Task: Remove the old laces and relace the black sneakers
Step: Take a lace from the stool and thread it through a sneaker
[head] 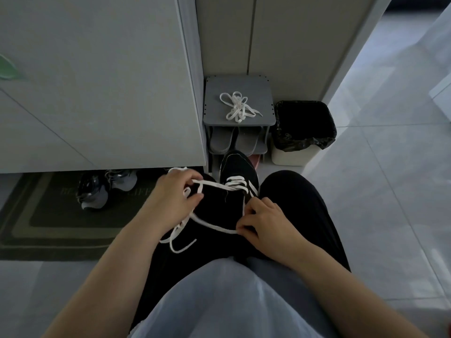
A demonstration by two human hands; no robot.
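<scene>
While sitting with sneaker [238,167] at knees, pinching its lace [214,185] in curled left hand [175,191] and right hand [266,223].

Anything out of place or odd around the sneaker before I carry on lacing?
Nothing damaged or spilled. A tangled white flat lace lies loose on top of the grey shoe rack, and a pair of grey sneakers lies jumbled on the dark doormat.

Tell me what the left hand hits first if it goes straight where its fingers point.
Likely the black sneaker, near its laced eyelets: the left hand, pinching the white lace, points along it toward the shoe. Depth is unclear; it might pass above.
</scene>
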